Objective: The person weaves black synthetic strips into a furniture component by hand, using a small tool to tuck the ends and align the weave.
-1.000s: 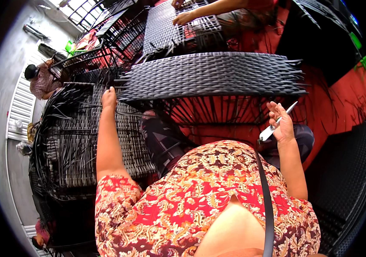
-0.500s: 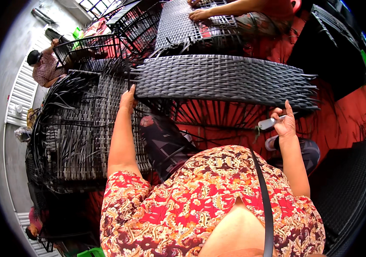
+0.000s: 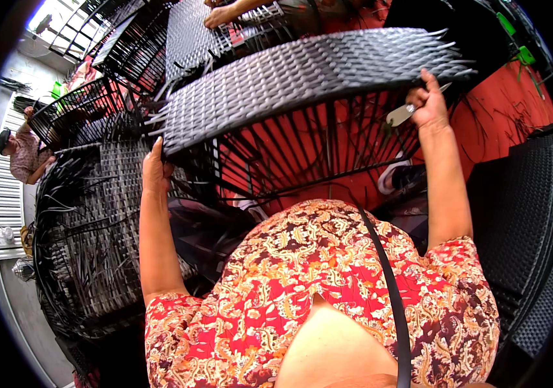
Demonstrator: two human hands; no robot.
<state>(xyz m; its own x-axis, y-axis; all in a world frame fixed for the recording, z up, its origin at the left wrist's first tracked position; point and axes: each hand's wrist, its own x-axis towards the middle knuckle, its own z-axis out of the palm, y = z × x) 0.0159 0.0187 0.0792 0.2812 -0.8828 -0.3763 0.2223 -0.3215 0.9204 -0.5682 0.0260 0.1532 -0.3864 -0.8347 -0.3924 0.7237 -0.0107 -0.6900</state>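
Note:
A furniture frame of black rods (image 3: 270,139) stands before me, with a curved band of grey wicker weave (image 3: 276,84) along its upper part and loose strand ends at both sides. My left hand (image 3: 154,169) is closed on the frame's left end, thumb up along the edge. At the right end, my right hand (image 3: 429,107) is closed round the frame's edge. A flat, pale metal tool (image 3: 400,115) with a rounded end is also tucked in that right hand; a pointed tip shows on its other side. Its exact kind is unclear.
A half-woven wicker piece (image 3: 101,226) with many loose strands lies at left. Dark woven panels (image 3: 516,220) stand at right. Across from me another person's hand (image 3: 221,16) rests on a woven panel; one more person (image 3: 27,152) works at far left. Strand scraps litter the red floor (image 3: 503,123).
The frame has been raised and tipped, its right end higher, showing more rods beneath. Both hands have moved with it, and my right hand has closed on its edge. The view has shifted too.

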